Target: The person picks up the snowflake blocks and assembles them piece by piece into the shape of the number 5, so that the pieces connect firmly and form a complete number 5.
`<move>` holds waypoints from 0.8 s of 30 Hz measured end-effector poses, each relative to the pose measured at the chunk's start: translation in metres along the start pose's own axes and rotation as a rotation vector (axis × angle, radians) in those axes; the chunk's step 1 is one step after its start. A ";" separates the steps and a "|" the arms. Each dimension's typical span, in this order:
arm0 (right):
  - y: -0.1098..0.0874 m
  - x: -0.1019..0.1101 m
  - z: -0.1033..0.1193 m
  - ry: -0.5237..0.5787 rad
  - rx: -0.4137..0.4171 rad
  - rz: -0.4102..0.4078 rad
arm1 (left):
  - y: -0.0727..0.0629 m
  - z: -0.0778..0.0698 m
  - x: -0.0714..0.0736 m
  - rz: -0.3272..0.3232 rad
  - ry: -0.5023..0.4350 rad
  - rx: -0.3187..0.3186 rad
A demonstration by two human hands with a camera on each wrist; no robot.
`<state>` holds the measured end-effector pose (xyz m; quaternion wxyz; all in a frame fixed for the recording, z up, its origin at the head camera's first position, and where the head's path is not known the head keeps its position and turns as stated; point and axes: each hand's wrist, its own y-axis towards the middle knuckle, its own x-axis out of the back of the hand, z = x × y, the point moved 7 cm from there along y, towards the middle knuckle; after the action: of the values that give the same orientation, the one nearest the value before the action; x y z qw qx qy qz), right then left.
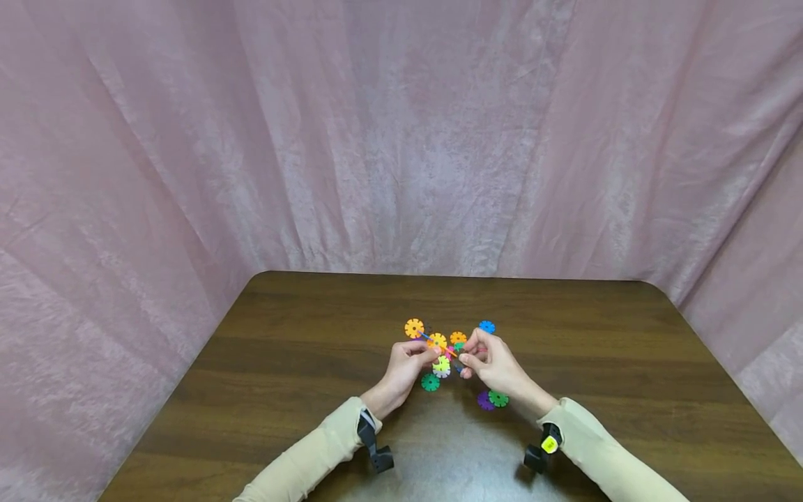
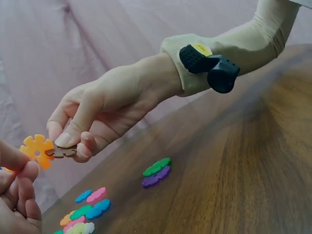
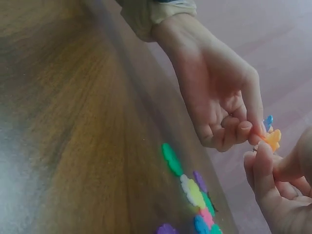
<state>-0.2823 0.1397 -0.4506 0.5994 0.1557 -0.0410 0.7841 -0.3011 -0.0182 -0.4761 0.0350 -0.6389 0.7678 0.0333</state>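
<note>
Both hands meet over the pile in the head view. My left hand [image 1: 404, 369] pinches a chain of slotted flower-shaped plastic discs, with an orange disc [image 1: 414, 328] at its far end and another orange disc [image 1: 437, 341] closer to the fingers. Between thumb and fingers, my right hand [image 1: 495, 362] pinches a brown disc [image 2: 62, 152]. Seen from the left wrist, its edge meets the slotted rim of an orange disc [image 2: 37, 151] at the left fingertips. A blue disc [image 3: 268, 122] of the chain shows past the fingers in the right wrist view. Fingers hide part of the joint.
Loose discs lie on the brown wooden table [image 1: 301, 390] beneath the hands, among them a yellow disc [image 1: 442, 364] and a green disc [image 1: 430, 382]. A purple disc [image 1: 486, 400] lies by the right wrist, a blue disc [image 1: 486, 326] farther back. Pink curtain [image 1: 439, 139] hangs behind.
</note>
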 end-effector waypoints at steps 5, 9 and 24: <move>0.001 -0.005 -0.001 0.072 0.007 0.060 | -0.001 -0.003 0.004 0.015 0.107 -0.001; 0.000 -0.007 -0.001 0.125 0.006 0.114 | -0.001 -0.008 0.005 0.063 0.198 0.005; -0.004 -0.014 -0.003 -0.074 0.065 0.297 | 0.003 -0.007 0.010 0.217 0.300 0.025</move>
<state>-0.2763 0.1289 -0.4581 0.4694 0.1960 -0.0602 0.8588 -0.3061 -0.0281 -0.4699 -0.0757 -0.5494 0.8293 -0.0682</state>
